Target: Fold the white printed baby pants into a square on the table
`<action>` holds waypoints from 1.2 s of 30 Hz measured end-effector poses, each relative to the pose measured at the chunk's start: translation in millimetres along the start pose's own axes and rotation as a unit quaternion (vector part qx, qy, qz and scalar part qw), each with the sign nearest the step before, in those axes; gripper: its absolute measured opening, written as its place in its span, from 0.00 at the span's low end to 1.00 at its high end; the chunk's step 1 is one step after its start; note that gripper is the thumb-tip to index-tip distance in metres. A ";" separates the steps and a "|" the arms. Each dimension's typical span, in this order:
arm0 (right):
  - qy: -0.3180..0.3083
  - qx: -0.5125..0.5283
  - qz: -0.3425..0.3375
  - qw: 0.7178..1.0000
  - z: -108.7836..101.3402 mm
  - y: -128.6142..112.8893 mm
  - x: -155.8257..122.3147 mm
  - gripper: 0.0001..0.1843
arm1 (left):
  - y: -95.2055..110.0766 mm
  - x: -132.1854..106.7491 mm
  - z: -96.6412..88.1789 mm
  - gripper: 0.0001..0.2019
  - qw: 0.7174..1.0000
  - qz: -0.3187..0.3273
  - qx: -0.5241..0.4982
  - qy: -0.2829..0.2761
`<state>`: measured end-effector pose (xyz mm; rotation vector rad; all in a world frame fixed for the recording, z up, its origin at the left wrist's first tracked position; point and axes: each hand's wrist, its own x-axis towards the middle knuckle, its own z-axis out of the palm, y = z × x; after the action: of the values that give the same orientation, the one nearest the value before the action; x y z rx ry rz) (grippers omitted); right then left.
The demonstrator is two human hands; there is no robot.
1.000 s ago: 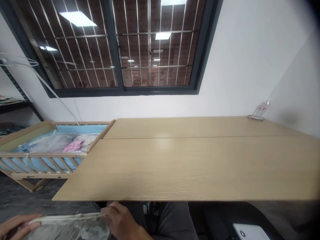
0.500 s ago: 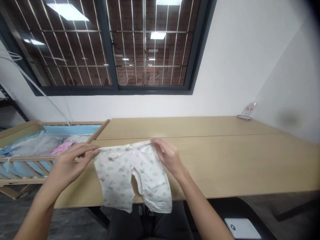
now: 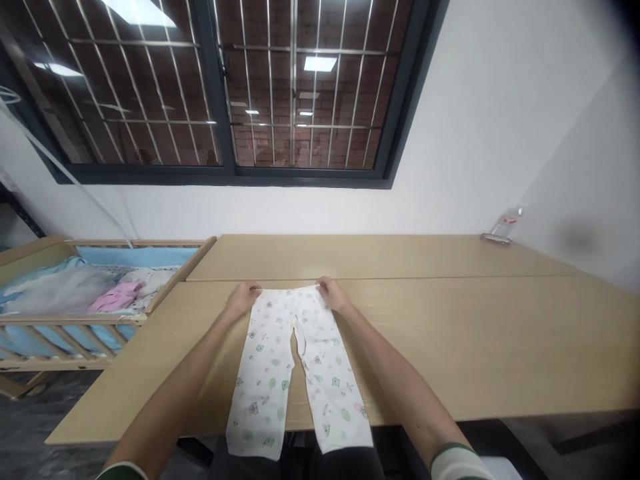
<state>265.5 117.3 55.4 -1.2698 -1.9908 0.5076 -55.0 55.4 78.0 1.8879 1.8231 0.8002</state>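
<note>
A small pair of white pants [image 3: 270, 360] with a green and pink print is spread on the wooden table [image 3: 450, 333], waistband away from me. Both legs point toward me, and their hems hang past the table's front edge. My left hand [image 3: 243, 297] pinches the left corner of the waistband. At the right corner, the fingers of my right hand [image 3: 332, 293] are closed on the cloth. Between the hands the waistband is stretched nearly straight.
Left of the table stands a wooden crib [image 3: 75, 320] with blue lining, holding a pink cloth [image 3: 117, 297] and other fabrics. A clear plastic bottle [image 3: 509, 223] leans at the back right corner. Behind the table is a barred window [image 3: 300, 100].
Both hands have moved forward over the table, the left one also to the right. The pants, bunched and hanging before, now lie flatter with their legs extended toward me.
</note>
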 end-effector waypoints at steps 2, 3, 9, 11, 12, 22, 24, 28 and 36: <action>0.004 -0.009 0.009 1.000 9.9 12.7 11.3 0.09 | -7.7 11.6 13.4 0.12 1.000 -0.027 0.009 0.001; 0.006 -0.014 0.014 1.000 14.2 18.1 16.8 0.09 | -11.0 16.8 19.1 0.12 0.999 -0.039 0.014 0.001; 0.017 -0.036 0.049 0.998 35.3 41.8 43.2 0.09 | -21.9 42.6 43.6 0.17 0.994 -0.098 0.047 0.005; 0.018 -0.038 0.061 0.997 39.4 47.4 48.9 0.09 | -21.9 49.6 47.4 0.17 0.992 -0.109 0.058 0.009; 0.019 -0.037 0.067 0.997 40.6 49.9 51.2 0.09 | -21.2 52.6 48.4 0.17 0.992 -0.112 0.064 0.010; 0.000 0.010 0.139 0.990 36.5 55.2 56.2 0.05 | 15.4 52.0 36.5 0.18 0.989 -0.097 0.110 0.008; 0.000 0.019 0.145 0.989 33.7 54.0 55.8 0.04 | 31.9 43.5 29.1 0.18 0.989 -0.083 0.122 0.015; -0.001 0.041 0.148 0.988 24.4 52.7 57.8 0.03 | 78.4 3.8 23.8 0.17 0.989 -0.025 0.145 -0.027; -0.022 0.088 0.159 0.983 14.1 54.9 64.1 0.05 | 182.1 -155.9 86.7 0.24 0.959 0.136 0.126 -0.214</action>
<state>272.0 199.6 32.9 -1.4800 -1.7405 0.8530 142.0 -103.3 108.6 2.2909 1.4689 0.2075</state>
